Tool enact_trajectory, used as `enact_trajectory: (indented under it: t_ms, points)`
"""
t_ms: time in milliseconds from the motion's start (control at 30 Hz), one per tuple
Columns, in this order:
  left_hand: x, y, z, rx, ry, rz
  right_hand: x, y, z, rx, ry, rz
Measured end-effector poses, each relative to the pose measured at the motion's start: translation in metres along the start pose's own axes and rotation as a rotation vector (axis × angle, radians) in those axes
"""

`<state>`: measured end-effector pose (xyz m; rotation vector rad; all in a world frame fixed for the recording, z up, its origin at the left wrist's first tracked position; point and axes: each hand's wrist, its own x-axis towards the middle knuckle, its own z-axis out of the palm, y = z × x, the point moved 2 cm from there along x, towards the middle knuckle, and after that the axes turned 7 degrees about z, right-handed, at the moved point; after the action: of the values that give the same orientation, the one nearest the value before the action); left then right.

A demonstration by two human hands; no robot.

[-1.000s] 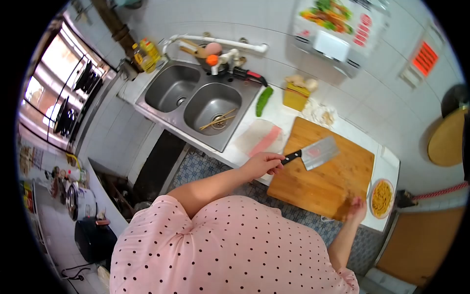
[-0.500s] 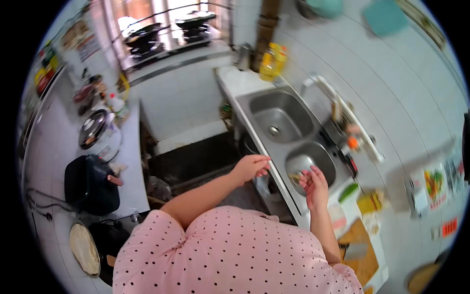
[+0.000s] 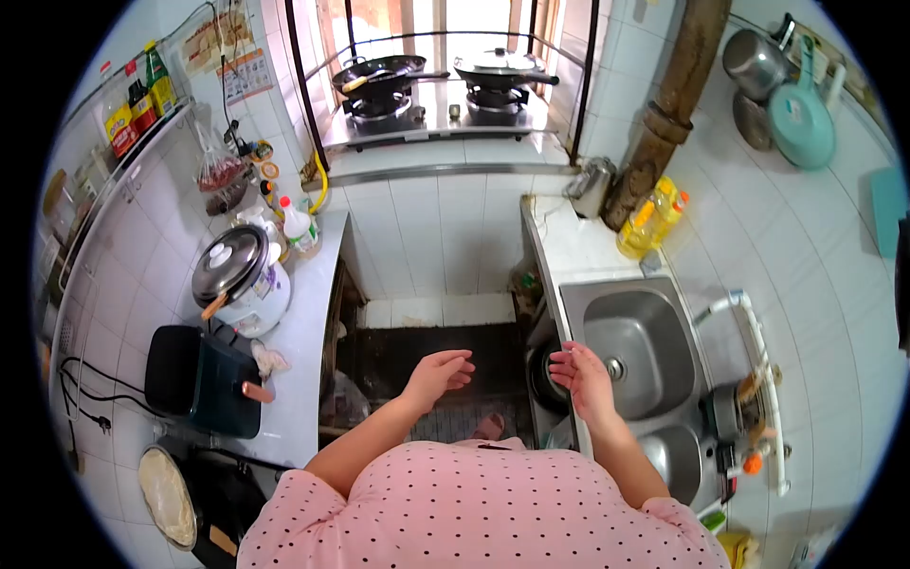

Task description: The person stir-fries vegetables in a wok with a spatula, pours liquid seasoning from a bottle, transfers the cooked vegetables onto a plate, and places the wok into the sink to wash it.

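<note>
My left hand (image 3: 443, 379) hovers over the floor gap between the two counters, fingers loosely bent, with nothing visible in it. Near the front edge of the sink counter, my right hand (image 3: 583, 379) is raised with its fingers apart, also seemingly holding nothing. Closest to it is the larger steel sink basin (image 3: 654, 384). The smaller basin (image 3: 678, 455) lies nearer my body, partly out of sight behind my right arm.
Ahead is a gas stove (image 3: 431, 128) with a black wok (image 3: 382, 81) and a lidded pan (image 3: 502, 64). Left counter: a rice cooker (image 3: 256, 294) and a dark air fryer (image 3: 204, 384). Oil bottles (image 3: 649, 223) and a metal kettle (image 3: 592, 185) stand beyond the sink.
My view has swung from the sink side toward the stove. My right hand has moved from above the smaller basin to the counter's front edge; both hands stay raised.
</note>
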<state>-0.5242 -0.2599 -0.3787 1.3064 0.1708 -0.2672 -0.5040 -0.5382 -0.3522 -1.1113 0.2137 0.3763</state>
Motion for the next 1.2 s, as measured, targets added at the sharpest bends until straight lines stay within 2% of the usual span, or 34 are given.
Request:
enact_trajectory:
  t_ms: [133,300,467,567,767,833,900,967,1067,1200]
  points:
    - [0.057,0.039,-0.028,0.021,0.154,0.014,0.082,-0.045,0.021,-0.018,-0.072,0.039]
    - [0.102,0.087,-0.048,-0.031,0.250,0.077,0.178,-0.095,0.058,-0.110,-0.163,0.004]
    - [0.136,0.117,-0.066,-0.012,0.311,0.089,0.234,-0.121,0.118,-0.170,-0.296,0.001]
    - [0.174,0.139,-0.092,0.055,0.333,0.236,0.261,-0.128,0.149,-0.197,-0.369,0.013]
    - [0.314,0.234,-0.157,0.595,0.513,0.670,0.310,-0.141,0.191,-0.281,-0.346,0.051]
    - [0.372,0.276,-0.173,0.730,0.587,0.781,0.336,-0.155,0.209,-0.313,-0.326,0.045]
    - [0.437,0.304,-0.193,0.873,0.575,0.850,0.366,-0.167,0.231,-0.338,-0.294,0.030]
    - [0.492,0.324,-0.204,1.194,0.695,0.936,0.398,-0.187,0.258,-0.354,-0.267,-0.016]
    - [0.532,0.359,-0.199,1.339,0.669,0.607,0.442,-0.208,0.287,-0.263,-0.210,-0.041]
    - [0.565,0.367,-0.210,1.389,0.533,0.521,0.482,-0.233,0.306,-0.207,-0.091,-0.121]
